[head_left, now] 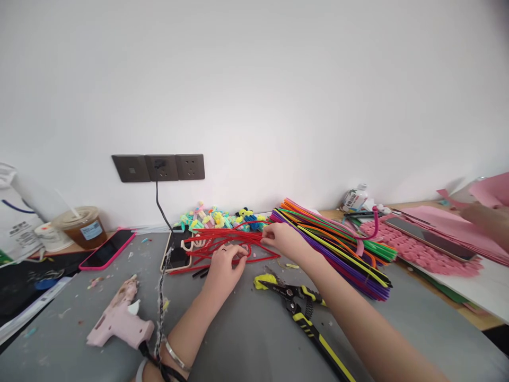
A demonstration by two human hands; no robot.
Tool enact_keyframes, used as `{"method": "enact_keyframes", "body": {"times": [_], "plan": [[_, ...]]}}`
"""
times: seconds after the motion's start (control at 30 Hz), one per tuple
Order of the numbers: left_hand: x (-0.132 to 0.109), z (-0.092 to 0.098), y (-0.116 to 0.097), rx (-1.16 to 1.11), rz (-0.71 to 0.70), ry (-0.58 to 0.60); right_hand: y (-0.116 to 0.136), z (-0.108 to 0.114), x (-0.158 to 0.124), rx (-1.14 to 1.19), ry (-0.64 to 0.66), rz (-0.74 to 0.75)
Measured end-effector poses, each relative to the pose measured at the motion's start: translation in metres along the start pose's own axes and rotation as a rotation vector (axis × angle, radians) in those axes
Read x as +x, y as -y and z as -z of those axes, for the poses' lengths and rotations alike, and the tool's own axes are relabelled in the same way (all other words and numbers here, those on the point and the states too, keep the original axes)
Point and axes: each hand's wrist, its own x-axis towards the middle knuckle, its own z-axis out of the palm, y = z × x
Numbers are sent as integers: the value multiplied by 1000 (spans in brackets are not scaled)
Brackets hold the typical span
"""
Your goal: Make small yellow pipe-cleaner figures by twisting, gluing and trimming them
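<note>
Red pipe cleaners [218, 233] lie in a loose pile near the wall, some bent into curves. Over this pile, my left hand [227, 265] has its fingers curled together around a red pipe cleaner; the exact grip is partly hidden. To its right, my right hand [284, 239] is closed in a pinch at the right end of the red strands. A thick bundle of coloured pipe cleaners [334, 246] spreads beyond my right wrist. Black and yellow pliers [296, 305] rest below my right forearm, their tip at a yellow fuzzy piece [264, 281].
A pink glue gun [121, 315] and its cord lie front left. Phones [109, 249], an iced drink [85, 228] and small fuzzy pieces [210, 218] line the wall side. Pink paper [433, 225] is at right, with another person's hand [487, 220] beside it.
</note>
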Motion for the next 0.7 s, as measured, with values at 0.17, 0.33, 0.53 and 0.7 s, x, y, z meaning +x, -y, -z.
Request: {"method": "enact_keyframes", "body": {"times": [0.17,0.33,0.53,0.7], "plan": [[0,1,-1,-55,23,-10,-7,31,-5,71,-118,32],[0,1,-1,-74,39,-20,-7,40,-5,135,-271,2],[0,0,-3,-180,42,-67,4,24,-7,738,-161,-7],[-2,4,-10,-305,-6,-171,14,2,-17,1299,232,-24]]}}
